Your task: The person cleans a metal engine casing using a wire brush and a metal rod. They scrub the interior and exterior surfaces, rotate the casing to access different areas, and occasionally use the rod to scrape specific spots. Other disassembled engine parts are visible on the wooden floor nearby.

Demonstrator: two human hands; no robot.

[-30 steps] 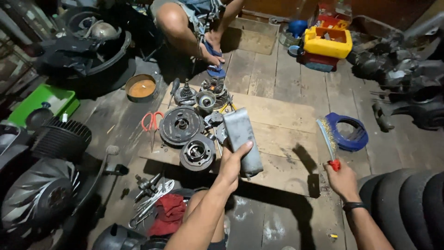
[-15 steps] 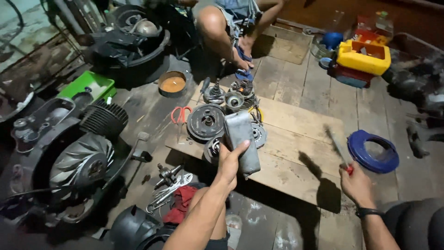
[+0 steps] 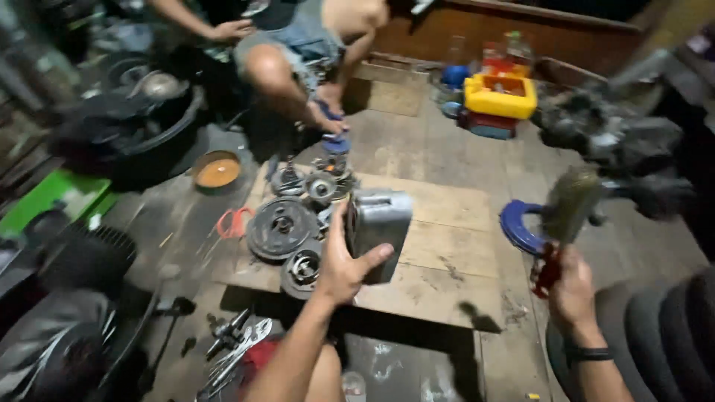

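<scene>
Seen from above, looking down at a cluttered workshop floor of grey wooden planks.

Left hand (image 3: 344, 262) reaching forward from the bottom centre, forearm bare and angled up toward the middle. Fingers curled round a grey metal casing (image 3: 378, 229), thumb pressed along its near left edge, one fingertip hooked over its lower right side. Casing held upright and slightly tilted, lifted just above a pale wooden board (image 3: 439, 253) lying on the floor.

Right hand (image 3: 572, 289) raised at the right, wrist wearing a dark band, fist closed tight round the red handle of a wire brush (image 3: 567, 216). Brush head blurred, pointing up and away, well apart from the casing.

Left of the casing, on the board's edge: a dark round clutch disc (image 3: 281, 226), a smaller round part (image 3: 302, 269) below it, more small metal parts behind. A blue ring (image 3: 518, 226) just beyond the brush. An orange-filled bowl (image 3: 217, 171) farther left. A yellow plastic box (image 3: 500, 95) at the far wall. Spanners (image 3: 240, 348) near the lower left.

At the top, another person's bent bare leg (image 3: 283, 83) and hand (image 3: 229, 30), crouched beside the parts.
</scene>
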